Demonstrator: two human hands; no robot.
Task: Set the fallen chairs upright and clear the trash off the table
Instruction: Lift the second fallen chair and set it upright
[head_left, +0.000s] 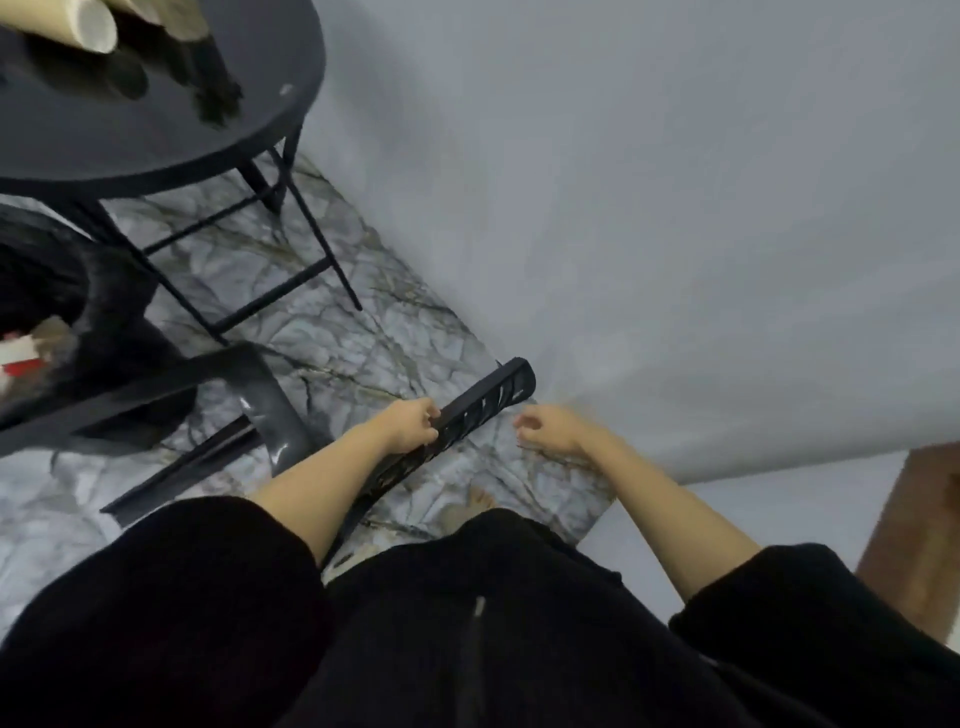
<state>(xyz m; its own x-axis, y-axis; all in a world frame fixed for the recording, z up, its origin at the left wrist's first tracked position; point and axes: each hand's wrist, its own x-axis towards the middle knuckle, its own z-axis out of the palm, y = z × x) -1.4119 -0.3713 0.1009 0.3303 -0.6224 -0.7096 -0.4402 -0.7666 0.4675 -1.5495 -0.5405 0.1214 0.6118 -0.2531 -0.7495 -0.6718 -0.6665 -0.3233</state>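
A black plastic chair (260, 410) stands on the marble floor in front of me, its slatted backrest top (493, 400) pointing toward the wall. My left hand (410, 423) grips that backrest edge. My right hand (550, 428) hovers just right of the backrest, fingers loosely curled, holding nothing. A round dark table (249, 130) stands at the upper left with paper cups (96, 28) lying on it along with some dark items.
A black bin (47, 291) holding red and white trash sits at the left under the table's edge. A grey wall (675, 208) runs close along the right. A wooden door edge (919, 519) shows at the far right. The table's thin metal legs (311, 228) stand nearby.
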